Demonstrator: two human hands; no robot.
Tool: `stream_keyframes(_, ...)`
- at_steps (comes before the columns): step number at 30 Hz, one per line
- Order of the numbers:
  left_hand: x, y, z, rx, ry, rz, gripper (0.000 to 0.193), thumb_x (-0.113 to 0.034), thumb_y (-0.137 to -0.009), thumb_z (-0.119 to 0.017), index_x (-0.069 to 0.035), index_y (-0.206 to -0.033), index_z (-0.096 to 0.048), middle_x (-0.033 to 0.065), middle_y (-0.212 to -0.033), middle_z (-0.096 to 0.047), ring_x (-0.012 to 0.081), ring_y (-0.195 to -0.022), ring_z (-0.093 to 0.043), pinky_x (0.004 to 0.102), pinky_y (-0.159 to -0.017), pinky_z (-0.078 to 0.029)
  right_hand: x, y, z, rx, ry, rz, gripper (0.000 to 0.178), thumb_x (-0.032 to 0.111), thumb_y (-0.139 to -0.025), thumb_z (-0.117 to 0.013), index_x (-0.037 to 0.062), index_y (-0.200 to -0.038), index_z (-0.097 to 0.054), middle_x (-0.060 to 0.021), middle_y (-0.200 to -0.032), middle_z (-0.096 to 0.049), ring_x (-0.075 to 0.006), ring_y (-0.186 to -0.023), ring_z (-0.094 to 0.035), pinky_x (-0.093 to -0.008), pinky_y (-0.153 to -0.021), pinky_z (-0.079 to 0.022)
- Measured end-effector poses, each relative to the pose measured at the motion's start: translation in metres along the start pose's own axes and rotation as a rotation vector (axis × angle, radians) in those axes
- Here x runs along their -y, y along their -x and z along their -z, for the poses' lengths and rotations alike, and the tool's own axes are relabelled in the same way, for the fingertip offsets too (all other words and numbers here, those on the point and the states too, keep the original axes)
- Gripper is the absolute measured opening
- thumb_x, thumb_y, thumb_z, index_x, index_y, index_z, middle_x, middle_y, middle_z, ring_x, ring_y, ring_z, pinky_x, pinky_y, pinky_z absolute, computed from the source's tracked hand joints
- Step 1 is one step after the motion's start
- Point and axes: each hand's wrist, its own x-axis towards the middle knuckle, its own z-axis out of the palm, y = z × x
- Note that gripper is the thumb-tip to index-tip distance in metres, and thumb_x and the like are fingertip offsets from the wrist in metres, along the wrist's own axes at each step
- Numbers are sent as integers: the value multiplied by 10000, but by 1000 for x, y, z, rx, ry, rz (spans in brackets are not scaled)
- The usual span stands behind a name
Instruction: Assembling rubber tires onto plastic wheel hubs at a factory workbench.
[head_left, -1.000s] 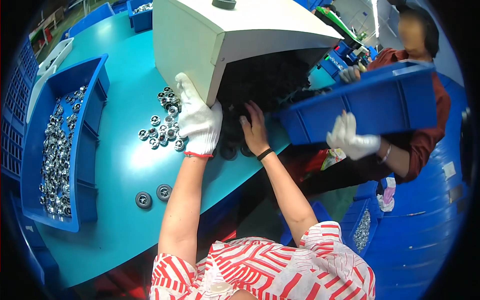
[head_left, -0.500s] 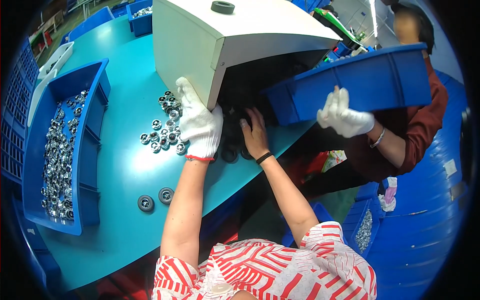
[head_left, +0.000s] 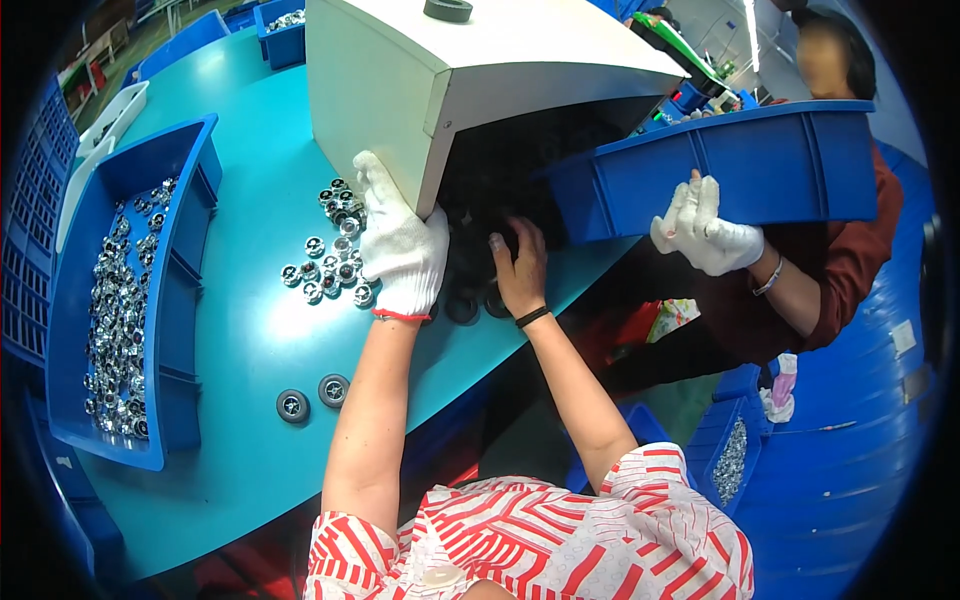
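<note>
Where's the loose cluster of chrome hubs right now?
In the head view, left of centre, the chrome hubs lie on the teal table, just left of the gloved left hand and right of the long blue bin.

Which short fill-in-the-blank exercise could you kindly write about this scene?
The person's left hand wears a ____ glove.
Below the right hand, a black band circles the ____.
____ black-tyred wheels lie just left of the left forearm.
A co-worker's gloved hand supports a ____ bin.

Missing words: white; wrist; Two; blue.
</note>
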Motion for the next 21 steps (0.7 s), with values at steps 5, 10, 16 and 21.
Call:
stream_keyframes(5,-2,-1,2,6,-8,17,746,-145,-784,-606,79,-1395,-242,308,-1333,-414,440,-886,-618,419,-737,-531,-3,0,-3,-81,-110,-71,404,283,-888,-574,7,-1177,-509,-201,-1236,-485,-359,-1158,-448,-422,-1002,-348)
stream_keyframes(10,-1,-1,0,41,4,19,845,-61,-704,-624,90,-1405,-177,330,-1329,-398,433,-1087,-545,406,-831,-519,-3,0,0,-120,-82,-52,368,208,-873,-590,-18,-1153,-512,-190,-1189,-510,-326,-1121,-480,-372,-979,-368)
stream_keyframes(16,1,1,-2,37,-10,23,847,-62,-698,-627,92,-1402,-183,329,-1332,-396,432,-1092,-543,401,-831,-519,-6,1,0,-117,-81,-82,375,201,-862,-599,-16,-1154,-508,-191,-1179,-511,-322,-1113,-482,-373,-976,-366)
stream_keyframes(21,-3,-2,-2,25,4,-3,836,-61,-698,-629,94,-1398,-198,331,-1329,-398,432,-1097,-540,398,-831,-520,-5,0,2,-114,-15,-52,395,204,-864,-591,-13,-1179,-494,-194,-1186,-509,-334,-1117,-477,-388,-990,-351)
